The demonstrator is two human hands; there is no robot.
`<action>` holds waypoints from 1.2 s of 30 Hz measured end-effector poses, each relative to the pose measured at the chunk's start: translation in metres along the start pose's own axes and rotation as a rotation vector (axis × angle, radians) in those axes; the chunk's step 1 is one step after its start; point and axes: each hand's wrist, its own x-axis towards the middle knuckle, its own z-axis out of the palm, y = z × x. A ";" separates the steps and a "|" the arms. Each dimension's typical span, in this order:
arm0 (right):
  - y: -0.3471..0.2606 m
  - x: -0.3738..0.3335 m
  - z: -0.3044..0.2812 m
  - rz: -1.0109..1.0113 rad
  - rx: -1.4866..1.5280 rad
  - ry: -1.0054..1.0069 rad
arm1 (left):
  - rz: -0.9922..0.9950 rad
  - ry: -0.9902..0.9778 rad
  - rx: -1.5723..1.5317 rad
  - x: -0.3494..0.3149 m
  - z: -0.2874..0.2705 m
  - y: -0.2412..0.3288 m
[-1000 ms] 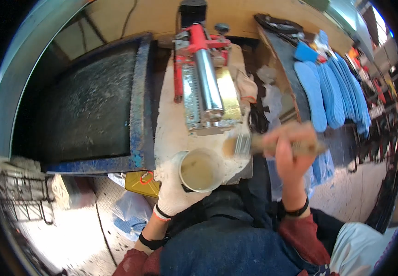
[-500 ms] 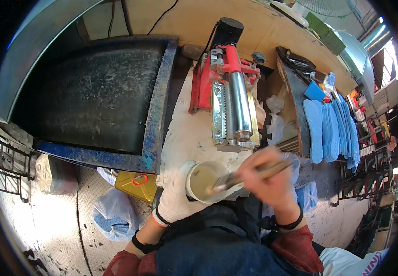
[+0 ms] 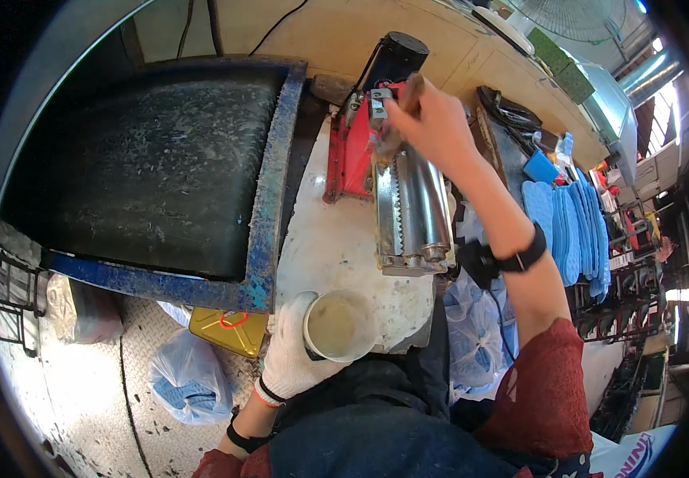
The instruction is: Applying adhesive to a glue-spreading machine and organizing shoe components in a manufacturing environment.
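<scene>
1. One big blue frame (image 3: 263,209) around a dark surface fills the left side.
2. A pale table (image 3: 324,243) stands to its right.
3. A red machine with shiny rollers (image 3: 420,215) sits on the table's far part.
4. Several blue insoles (image 3: 571,227) line the far right.
5. The bare right hand (image 3: 440,127) grips a brush above the machine's far part.
6. The gloved left hand (image 3: 293,350) curls around a white cup (image 3: 367,331) at the table's near edge, its mouth facing up.
7. The brush (image 3: 387,146) is blurred; I cannot tell whether it touches the machine.
</scene>
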 end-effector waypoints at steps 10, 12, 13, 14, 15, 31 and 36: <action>-0.001 0.000 -0.004 -0.055 -0.032 -0.189 | 0.000 0.009 -0.008 0.001 -0.005 -0.006; -0.005 0.004 -0.003 -0.051 0.006 -0.214 | -0.002 0.028 0.001 -0.002 -0.009 -0.005; -0.008 -0.010 -0.002 -0.059 0.011 -0.220 | -0.013 0.048 0.009 -0.006 -0.011 -0.006; -0.007 -0.027 -0.003 -0.202 0.140 -0.264 | -0.020 0.057 0.011 -0.011 -0.012 -0.008; -0.006 -0.038 -0.006 -0.341 0.263 -0.303 | -0.026 0.056 -0.001 -0.014 -0.012 -0.008; -0.088 -0.144 -0.032 -0.186 0.721 -0.516 | 0.120 0.108 0.002 0.013 -0.010 0.005; -0.088 -0.162 -0.029 -0.136 0.440 -0.682 | 0.223 0.093 0.196 0.005 -0.010 0.011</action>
